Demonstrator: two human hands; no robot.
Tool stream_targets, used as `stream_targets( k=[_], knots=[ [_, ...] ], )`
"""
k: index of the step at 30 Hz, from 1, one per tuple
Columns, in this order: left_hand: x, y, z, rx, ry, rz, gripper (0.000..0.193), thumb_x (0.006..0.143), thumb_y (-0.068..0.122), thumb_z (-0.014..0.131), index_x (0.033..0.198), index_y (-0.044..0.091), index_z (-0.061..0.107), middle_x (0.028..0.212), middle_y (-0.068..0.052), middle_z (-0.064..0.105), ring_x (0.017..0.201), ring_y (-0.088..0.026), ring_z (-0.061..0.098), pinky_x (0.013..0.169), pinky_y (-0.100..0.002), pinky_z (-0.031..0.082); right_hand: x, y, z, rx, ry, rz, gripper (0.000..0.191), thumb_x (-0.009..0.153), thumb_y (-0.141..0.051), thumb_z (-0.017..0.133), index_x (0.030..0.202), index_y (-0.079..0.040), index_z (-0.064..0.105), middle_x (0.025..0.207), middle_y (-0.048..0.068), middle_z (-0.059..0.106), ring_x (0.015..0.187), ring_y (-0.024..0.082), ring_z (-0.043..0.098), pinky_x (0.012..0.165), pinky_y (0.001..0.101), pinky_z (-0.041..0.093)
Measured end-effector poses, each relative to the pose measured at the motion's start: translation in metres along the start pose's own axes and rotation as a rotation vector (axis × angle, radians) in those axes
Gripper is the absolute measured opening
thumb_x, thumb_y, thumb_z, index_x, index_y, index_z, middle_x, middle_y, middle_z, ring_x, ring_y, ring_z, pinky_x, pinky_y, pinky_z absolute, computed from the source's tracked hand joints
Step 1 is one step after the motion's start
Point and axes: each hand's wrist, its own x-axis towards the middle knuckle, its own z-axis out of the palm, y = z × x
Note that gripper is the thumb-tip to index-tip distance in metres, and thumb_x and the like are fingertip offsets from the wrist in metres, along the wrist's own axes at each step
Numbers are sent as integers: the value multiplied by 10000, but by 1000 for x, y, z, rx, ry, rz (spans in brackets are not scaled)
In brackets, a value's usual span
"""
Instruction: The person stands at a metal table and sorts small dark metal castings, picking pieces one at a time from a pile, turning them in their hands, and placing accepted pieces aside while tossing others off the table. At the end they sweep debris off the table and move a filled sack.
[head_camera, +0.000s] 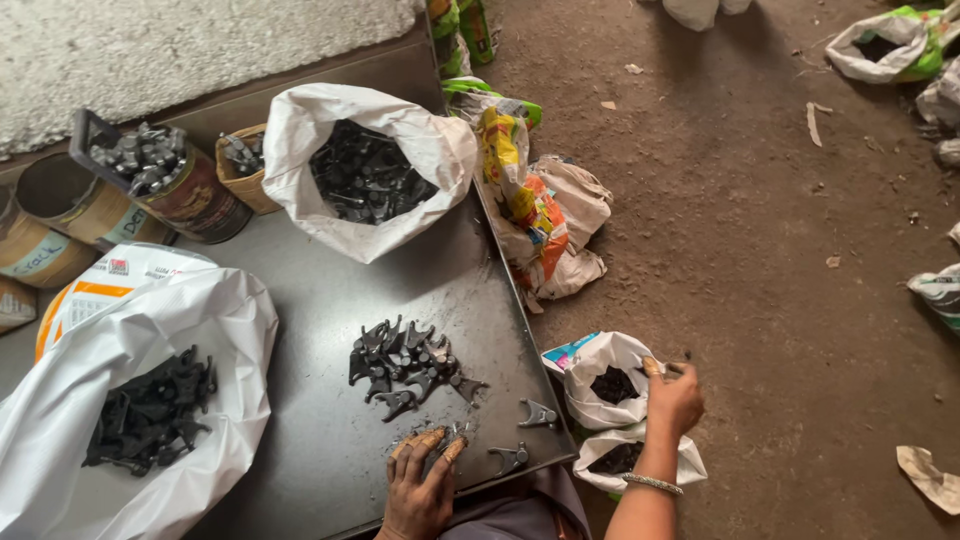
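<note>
left hand flat, fingers spread on metal parts; right hand loosely curled over small sack.

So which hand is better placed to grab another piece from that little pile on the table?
Probably the left. The left hand rests on the dark table, fingertips just short of the pile of black metal parts. The right hand is off to the side, over a small white bag on the floor.

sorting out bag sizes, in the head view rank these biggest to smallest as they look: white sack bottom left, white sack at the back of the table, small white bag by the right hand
1. White sack bottom left, though it lies nearest the camera, which may flatter it.
2. White sack at the back of the table.
3. Small white bag beside the right hand, clearly smallest.
</note>
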Motion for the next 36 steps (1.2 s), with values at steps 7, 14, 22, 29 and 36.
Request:
stream_targets(
  k=[7, 14, 22, 29, 36],
  knots=[
    [6, 4, -3, 46, -6, 8, 343, 810, 169, 731, 1150, 161, 698, 1272, -115, 579, 1140, -336, 528, 987, -456, 375, 1, -5, 11, 85, -83, -29, 384, 788, -426, 853, 1034, -136, 795, 955, 144, 777, 920, 361, 733, 824, 463, 560],
    [22, 17, -29, -60, 6, 69, 450, 858, 121, 693, 1306, 136, 661, 1336, -108, 576, 1274, -289, 529, 1132, -480, 352, -8, -26, 6, 301, -160, -277, 353, 838, -299, 847, 1085, -64, 754, 954, 135, 771, 894, 266, 749, 812, 377, 560],
    [17, 17, -29, -91, 110, 48, 436, 891, 120, 697, 1323, 98, 649, 1324, -93, 600, 1262, -265, 556, 1178, -472, 357, -122, -112, 1, 413, -540, -659, 360, 822, -154, 860, 1140, -47, 729, 1030, 89, 747, 860, 174, 695, 782, 328, 578],
    [12, 17, -25, -138, 184, 36, 361, 913, 130, 691, 1269, 75, 662, 1310, -93, 609, 1237, -259, 561, 1147, -454, 372, -176, -137, 38, -76, -435, -912, 551, 754, -163, 923, 1197, -22, 626, 1084, 143, 722, 1045, 314, 656, 916, 410, 520],
    [9, 15, -21, -187, 226, 66, 350, 901, 115, 662, 1249, 83, 667, 1306, -89, 610, 1239, -254, 583, 1146, -464, 389, -134, -101, 34, 1178, -1253, -48, 446, 875, 17, 778, 1282, 9, 596, 1210, 152, 680, 1123, 257, 665, 997, 385, 549]
  ],
)
